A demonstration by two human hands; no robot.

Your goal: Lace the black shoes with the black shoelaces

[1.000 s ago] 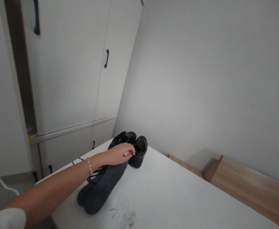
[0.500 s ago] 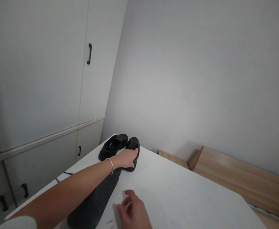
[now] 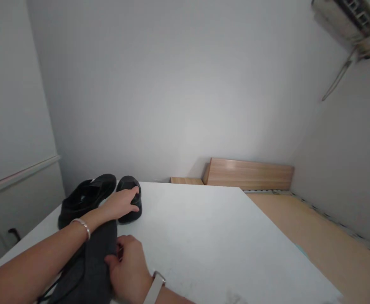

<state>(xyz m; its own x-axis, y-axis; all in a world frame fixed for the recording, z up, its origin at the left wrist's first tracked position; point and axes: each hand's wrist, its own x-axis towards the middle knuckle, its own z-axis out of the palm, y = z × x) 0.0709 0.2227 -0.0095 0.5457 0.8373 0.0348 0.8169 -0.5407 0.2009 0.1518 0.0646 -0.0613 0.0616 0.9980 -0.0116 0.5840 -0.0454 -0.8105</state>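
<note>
Head view: white table (image 3: 203,236), grey wall (image 3: 172,84), left grip (image 3: 119,205) wide over shoe (image 3: 128,182), right grip (image 3: 129,267) unclear against boot (image 3: 98,253)

On the near left of my table (image 3: 203,228) lies the near footwear (image 3: 99,253), beneath my left forearm (image 3: 36,261), with my right hand (image 3: 129,266) at its right side. Farther off, my left hand (image 3: 123,204) is on a shoe (image 3: 128,183); other footwear (image 3: 80,207) sits just left. The cabinet (image 3: 14,198) stands left, the wall (image 3: 172,84) behind, the bed (image 3: 301,223) right.
</note>
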